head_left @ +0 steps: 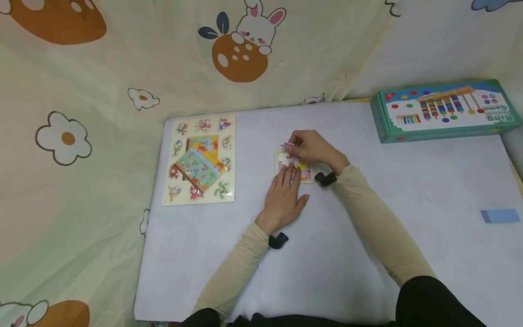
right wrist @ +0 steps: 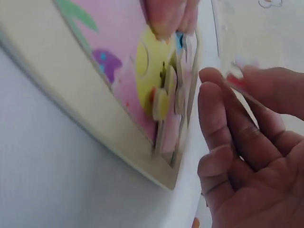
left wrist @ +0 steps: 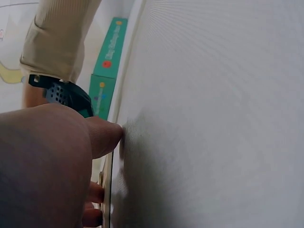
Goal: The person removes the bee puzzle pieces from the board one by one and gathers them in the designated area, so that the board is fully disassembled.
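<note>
A small wooden jigsaw board (head_left: 307, 180) with a pink and yellow picture lies on the white table. My left hand (head_left: 282, 200) reaches over its near part, fingers straight and resting on the picture. Above the far left corner, my right hand (head_left: 312, 146) pinches a small puzzle piece (head_left: 289, 144) between thumb and fingertips. In the right wrist view this puzzle piece (right wrist: 235, 81) is thin and blurred, with a red patch. Several pieces (right wrist: 161, 104) stand slightly raised inside the frame. The left wrist view shows the left thumb (left wrist: 104, 135) touching the tabletop.
On the left lies a larger cream board (head_left: 230, 197) with animal pictures around its edge, two small picture puzzles (head_left: 200, 168) stacked on it. A green toy box (head_left: 449, 113) stands at the back right. A blue block (head_left: 500, 216) lies near the right edge.
</note>
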`<state>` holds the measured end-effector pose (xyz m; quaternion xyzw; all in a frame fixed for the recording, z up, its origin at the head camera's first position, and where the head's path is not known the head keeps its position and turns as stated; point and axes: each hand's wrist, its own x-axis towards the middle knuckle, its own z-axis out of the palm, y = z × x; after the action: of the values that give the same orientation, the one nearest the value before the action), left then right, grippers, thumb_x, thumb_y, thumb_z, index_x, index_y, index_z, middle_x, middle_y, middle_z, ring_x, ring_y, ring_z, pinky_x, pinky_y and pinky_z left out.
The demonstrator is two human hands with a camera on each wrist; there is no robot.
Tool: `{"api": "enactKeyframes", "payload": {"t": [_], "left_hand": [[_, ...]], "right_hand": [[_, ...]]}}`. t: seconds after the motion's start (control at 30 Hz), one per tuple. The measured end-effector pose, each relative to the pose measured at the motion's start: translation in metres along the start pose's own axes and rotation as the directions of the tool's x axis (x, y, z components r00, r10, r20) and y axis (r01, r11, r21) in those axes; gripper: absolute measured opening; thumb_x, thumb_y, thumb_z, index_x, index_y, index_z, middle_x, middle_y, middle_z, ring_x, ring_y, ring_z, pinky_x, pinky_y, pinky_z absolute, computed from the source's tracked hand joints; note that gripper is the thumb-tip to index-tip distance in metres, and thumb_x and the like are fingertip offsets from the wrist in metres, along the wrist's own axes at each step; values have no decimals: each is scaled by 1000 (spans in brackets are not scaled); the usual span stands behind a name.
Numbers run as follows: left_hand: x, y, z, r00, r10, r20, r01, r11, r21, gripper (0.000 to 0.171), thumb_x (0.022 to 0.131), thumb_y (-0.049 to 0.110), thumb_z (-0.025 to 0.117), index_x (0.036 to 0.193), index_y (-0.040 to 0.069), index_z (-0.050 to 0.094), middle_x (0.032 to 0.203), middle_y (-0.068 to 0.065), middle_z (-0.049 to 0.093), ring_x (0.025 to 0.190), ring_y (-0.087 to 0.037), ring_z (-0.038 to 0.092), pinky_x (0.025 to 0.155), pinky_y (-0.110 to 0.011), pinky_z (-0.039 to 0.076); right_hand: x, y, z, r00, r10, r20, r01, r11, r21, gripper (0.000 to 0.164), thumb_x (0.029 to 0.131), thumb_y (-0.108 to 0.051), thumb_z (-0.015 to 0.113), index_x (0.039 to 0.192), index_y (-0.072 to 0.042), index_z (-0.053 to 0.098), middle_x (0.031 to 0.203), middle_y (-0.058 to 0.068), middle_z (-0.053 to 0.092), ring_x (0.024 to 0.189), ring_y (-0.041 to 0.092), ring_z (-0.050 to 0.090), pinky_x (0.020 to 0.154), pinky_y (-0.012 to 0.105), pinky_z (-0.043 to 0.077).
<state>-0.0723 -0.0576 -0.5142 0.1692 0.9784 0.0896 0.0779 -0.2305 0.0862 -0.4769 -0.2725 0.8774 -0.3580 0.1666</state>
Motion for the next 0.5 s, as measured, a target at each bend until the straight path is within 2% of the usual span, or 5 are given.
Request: {"api": "enactKeyframes", "payload": {"t": [0.07, 0.27, 0.5], "left_hand": [[0, 0, 0, 1000, -3, 0, 3, 1000, -1, 79, 109, 51, 50, 169, 7, 24, 177, -16, 16, 165, -33, 14, 133, -43, 17], [-1, 0, 1, 1000, -1, 5, 1, 1000, -11, 79, 109, 51, 51, 169, 7, 23, 177, -16, 16, 165, -33, 14, 134, -43, 16], [0, -1, 2, 1000, -1, 1, 1, 1000, 7, 80, 109, 52, 50, 169, 7, 23, 177, -16, 16, 165, -33, 14, 134, -43, 16]], "right_hand": [[-1, 2, -1, 1000, 8, -3, -8, 999, 33, 20, 105, -26, 66, 106, -6, 70, 100, 11, 78, 84, 24, 66, 77, 36, 48], [-4, 9, -4, 998, 11, -56, -8, 998, 69, 18, 104, -18, 64, 113, -4, 69, 104, 15, 73, 92, 28, 65, 81, 38, 49], [-8, 16, -9, 995, 27, -95, -20, 997, 72, 16, 104, -18, 67, 109, -3, 72, 103, 16, 73, 97, 32, 67, 86, 42, 50]]}}
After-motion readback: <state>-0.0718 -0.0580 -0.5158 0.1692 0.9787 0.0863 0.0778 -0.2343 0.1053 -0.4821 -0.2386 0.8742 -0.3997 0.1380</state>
